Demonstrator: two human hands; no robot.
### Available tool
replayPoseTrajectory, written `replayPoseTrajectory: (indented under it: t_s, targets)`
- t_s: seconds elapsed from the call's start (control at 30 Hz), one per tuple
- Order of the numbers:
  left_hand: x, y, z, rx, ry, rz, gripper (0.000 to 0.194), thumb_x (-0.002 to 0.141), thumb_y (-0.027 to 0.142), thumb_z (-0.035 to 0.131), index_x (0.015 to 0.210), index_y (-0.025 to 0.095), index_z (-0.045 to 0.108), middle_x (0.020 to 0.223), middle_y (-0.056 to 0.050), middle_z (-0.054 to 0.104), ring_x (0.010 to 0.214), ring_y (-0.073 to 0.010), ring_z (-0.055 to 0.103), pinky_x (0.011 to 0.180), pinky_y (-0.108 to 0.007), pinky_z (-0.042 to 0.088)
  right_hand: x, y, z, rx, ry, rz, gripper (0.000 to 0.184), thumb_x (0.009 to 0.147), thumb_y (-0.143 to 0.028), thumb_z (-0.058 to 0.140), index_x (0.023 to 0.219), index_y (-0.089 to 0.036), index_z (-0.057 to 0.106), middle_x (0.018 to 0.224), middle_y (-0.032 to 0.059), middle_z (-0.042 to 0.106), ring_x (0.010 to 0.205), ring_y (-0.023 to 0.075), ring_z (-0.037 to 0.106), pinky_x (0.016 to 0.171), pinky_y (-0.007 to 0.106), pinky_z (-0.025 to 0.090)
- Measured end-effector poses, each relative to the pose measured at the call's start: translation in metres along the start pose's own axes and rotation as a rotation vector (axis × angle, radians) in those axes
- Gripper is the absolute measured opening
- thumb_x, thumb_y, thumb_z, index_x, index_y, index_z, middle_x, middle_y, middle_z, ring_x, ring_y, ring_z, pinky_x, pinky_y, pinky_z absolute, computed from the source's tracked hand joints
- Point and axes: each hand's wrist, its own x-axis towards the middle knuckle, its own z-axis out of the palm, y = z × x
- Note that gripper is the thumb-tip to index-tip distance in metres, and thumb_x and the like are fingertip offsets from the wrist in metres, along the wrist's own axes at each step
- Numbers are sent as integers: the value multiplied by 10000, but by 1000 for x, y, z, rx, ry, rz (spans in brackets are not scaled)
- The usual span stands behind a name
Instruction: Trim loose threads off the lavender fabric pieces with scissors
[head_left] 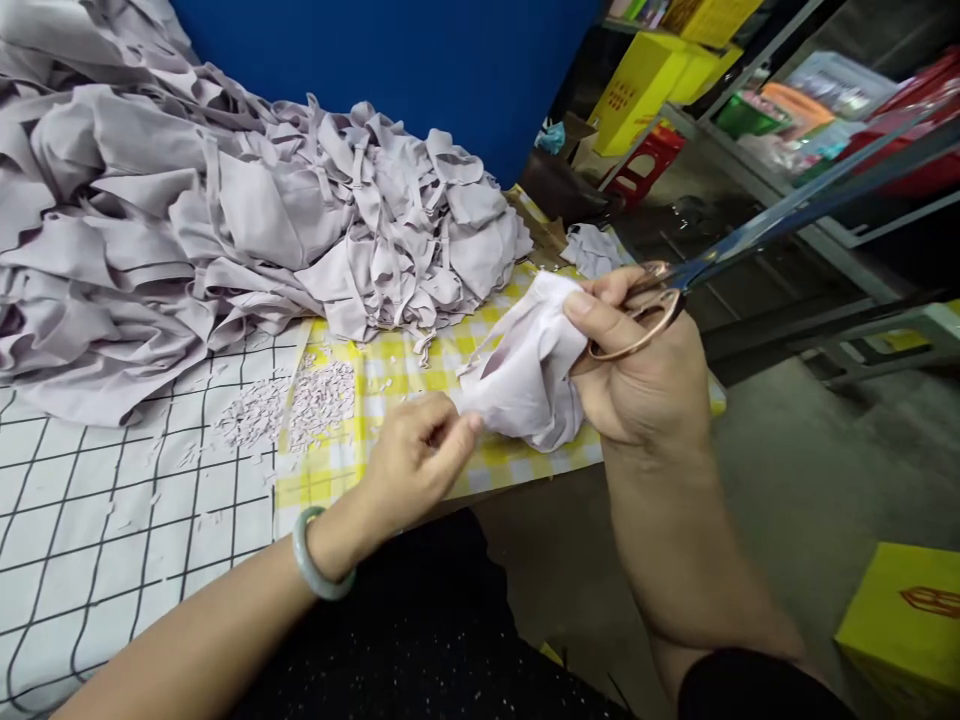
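A pale lilac garment piece hangs between my two hands above the table's front edge. My left hand, with a green bangle at its wrist, pinches the lower left edge of the cloth between thumb and finger. My right hand grips the upper corner with thumb and fingers. Scissors with copper-coloured handles also sit in that hand, looped over the fingers, blades pointing up and right, away from the cloth.
A large heap of similar lilac pieces covers the back of the table. Small fabric snippets lie on the checked cloth. Another lilac piece lies at the far right corner. Beyond stand a metal rack and a yellow box.
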Motion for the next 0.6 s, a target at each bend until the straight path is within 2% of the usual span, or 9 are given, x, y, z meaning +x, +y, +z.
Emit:
replayPoseTrajectory:
  t_s: [0.03, 0.1, 0.17, 0.2, 0.27, 0.33, 0.4, 0.5, 0.6]
  targets:
    - [-2, 4, 8, -25, -68, -30, 299, 942, 371, 593, 707, 203, 516, 701, -16, 545, 696, -172, 504, 682, -336, 426, 2, -10, 5, -30, -4, -39, 326, 828, -458, 767, 786, -257, 514, 926, 8, 601, 924, 203, 670, 743, 331, 563]
    - [1, 10, 22, -98, -136, -67, 238, 863, 399, 708, 908, 189, 605, 932, -77, 646, 932, -244, 585, 853, -404, 474, 6, -31, 16, -47, 18, -136, 288, 880, -442, 711, 803, -254, 507, 938, 3, 596, 955, 198, 679, 762, 328, 558]
    - [8, 18, 31, -210, -155, -57, 373, 823, 367, 749, 1105, 172, 600, 1137, -118, 638, 1112, -282, 563, 984, -441, 448, 9, -49, 25, -35, 52, -223, 250, 913, -387, 673, 804, -248, 496, 934, -7, 589, 953, 187, 688, 765, 318, 547]
    - [12, 23, 33, -289, -184, -50, 342, 848, 350, 717, 1111, 166, 599, 1138, -114, 638, 1102, -270, 569, 983, -427, 452, 11, -55, 27, -32, 70, -266, 235, 923, -358, 659, 802, -246, 492, 931, -11, 585, 943, 181, 691, 759, 313, 540]
    - [17, 33, 30, -452, -264, -75, 190, 922, 328, 607, 1014, 163, 616, 1015, -79, 649, 962, -214, 592, 893, -371, 478, 17, -58, 25, -24, 124, -360, 224, 916, -291, 663, 789, -242, 485, 907, -16, 577, 878, 157, 683, 730, 299, 529]
    - [13, 39, 20, -577, -339, -160, 226, 967, 353, 533, 874, 161, 610, 858, -46, 631, 823, -170, 579, 792, -325, 476, 23, -47, 14, 12, 231, -458, 243, 848, -198, 719, 765, -235, 493, 853, -20, 576, 752, 118, 636, 686, 276, 519]
    - [3, 38, 8, -638, -363, -310, 281, 969, 398, 543, 831, 159, 593, 742, -15, 594, 700, -131, 543, 685, -282, 449, 26, -23, -4, 41, 346, -476, 270, 749, -127, 769, 740, -227, 518, 785, -29, 579, 647, 96, 566, 617, 254, 499]
    - [-12, 28, -7, -672, -270, -487, 275, 902, 421, 656, 871, 164, 566, 649, 43, 521, 551, -77, 438, 531, -217, 347, 19, 24, -34, -21, 428, -306, 266, 696, -169, 798, 723, -222, 538, 726, -39, 578, 614, 111, 546, 585, 263, 484]
    - [-16, 18, -15, -664, -186, -519, 297, 858, 409, 713, 824, 156, 562, 615, 53, 511, 508, -54, 391, 486, -192, 285, -3, 58, -48, -167, 402, -134, 280, 694, -251, 817, 741, -224, 542, 769, -26, 603, 695, 145, 597, 710, 320, 525]
